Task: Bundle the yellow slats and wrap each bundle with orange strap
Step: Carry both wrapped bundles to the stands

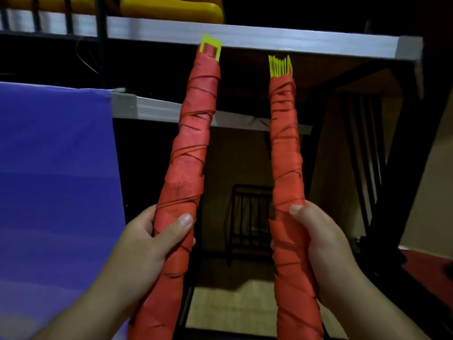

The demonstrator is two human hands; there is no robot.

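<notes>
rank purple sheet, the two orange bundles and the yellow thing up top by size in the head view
1. purple sheet
2. left bundle and right bundle: alike in length, left slightly thicker; not ranked.
3. yellow thing, cut off by the top edge, so unsure.

Gripping left bundle [188, 155] in left hand [144, 244], right bundle [286, 153] in right hand [321, 241], holding them side by side, apart.
</notes>
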